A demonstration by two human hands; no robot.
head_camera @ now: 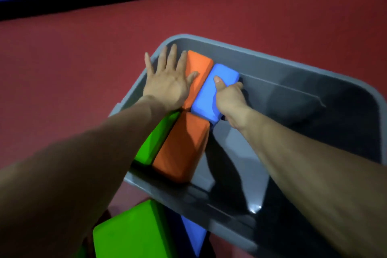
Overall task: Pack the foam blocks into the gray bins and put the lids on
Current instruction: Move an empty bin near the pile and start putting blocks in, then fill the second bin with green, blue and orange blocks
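Pushing the blue block (213, 90) down into the gray bin (293, 65), we hold it with our right hand (229, 98). The thumb lies on top and the fingers curl round its right side, so it will not slip. Our left hand (167, 84) is spread flat with the fingers wide, up near the bin's upper left corner. Its thumb rests on the far orange block (200, 65). We think this keeps that block from tipping while the blue one slides in beside it.

Closer to us in the same bin, a second orange block (182, 148) and a green block (157, 140) lie side by side by the left wall. Packing them snug like this saves room. The right half of the bin has no blocks in it.

At the bottom left of the frame, outside the bin, a big green block (129, 230) and a second blue block (194, 234) wait near the red floor (62, 69). We see no lid, so that part likely comes later.
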